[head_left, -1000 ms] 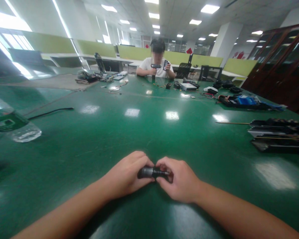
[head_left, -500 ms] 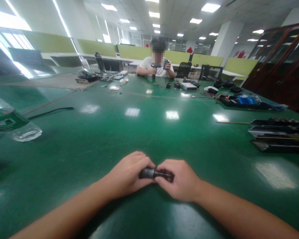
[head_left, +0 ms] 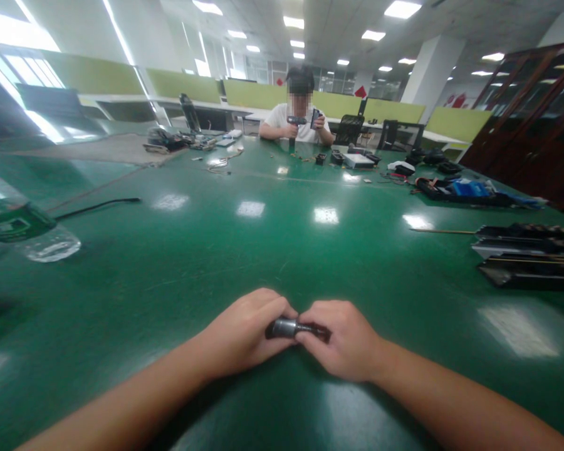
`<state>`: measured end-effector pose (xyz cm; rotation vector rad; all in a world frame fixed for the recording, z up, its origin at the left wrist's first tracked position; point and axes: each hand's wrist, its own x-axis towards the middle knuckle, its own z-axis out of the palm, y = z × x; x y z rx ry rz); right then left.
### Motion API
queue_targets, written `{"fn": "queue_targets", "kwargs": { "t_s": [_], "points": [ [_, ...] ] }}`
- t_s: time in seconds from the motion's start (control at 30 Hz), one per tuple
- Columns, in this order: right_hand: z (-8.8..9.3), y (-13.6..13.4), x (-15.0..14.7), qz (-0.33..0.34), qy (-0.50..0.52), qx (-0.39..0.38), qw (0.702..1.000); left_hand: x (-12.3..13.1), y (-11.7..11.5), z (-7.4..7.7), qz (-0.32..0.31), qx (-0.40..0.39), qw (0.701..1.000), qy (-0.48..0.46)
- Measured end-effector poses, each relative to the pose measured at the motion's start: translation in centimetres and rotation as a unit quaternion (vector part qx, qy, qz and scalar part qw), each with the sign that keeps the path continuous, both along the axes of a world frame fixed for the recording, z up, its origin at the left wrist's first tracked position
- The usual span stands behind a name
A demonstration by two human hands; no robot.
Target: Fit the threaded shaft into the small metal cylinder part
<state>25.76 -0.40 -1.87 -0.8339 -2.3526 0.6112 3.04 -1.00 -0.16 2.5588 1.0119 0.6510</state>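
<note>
A dark cylinder (head_left: 283, 328) gripped from both ends

From where I stand, the dark cylinder lies sideways, low over the near side of the green table (head_left: 192, 250); whether it touches the surface I can't tell. The left hand (head_left: 251, 327) pinches the thicker, greyish part between thumb and fingers. The right hand (head_left: 344, 339) is closed around the slimmer end, thumb and fingertips together, covering much of it. The fingertips of the two nearly meet at the middle.

Off to the left is a green-labelled clear bottle (head_left: 16, 223), with a black cable (head_left: 101, 207) near it. To the right lie several long black pieces (head_left: 531, 274), and beyond them a blue bundle (head_left: 472, 188). Across the way, a white-shirted person (head_left: 273, 119) holds up a drill-shaped tool (head_left: 292, 128) and a dark flat object (head_left: 314, 118).
</note>
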Motion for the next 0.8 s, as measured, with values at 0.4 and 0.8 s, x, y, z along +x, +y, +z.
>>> {"fn": "queue_targets", "kwargs": {
  "t_s": [0.4,0.8],
  "points": [
    [-0.26,0.27,0.18,-0.007,0.013,0.005,1.0,-0.27,0.22,-0.34,0.035,-0.019,0.999,0.0],
    [-0.29,0.17,0.09,-0.021,0.025,-0.015,0.999,-0.13,0.38,-0.12,0.043,-0.015,0.999,-0.002]
  ]
}}
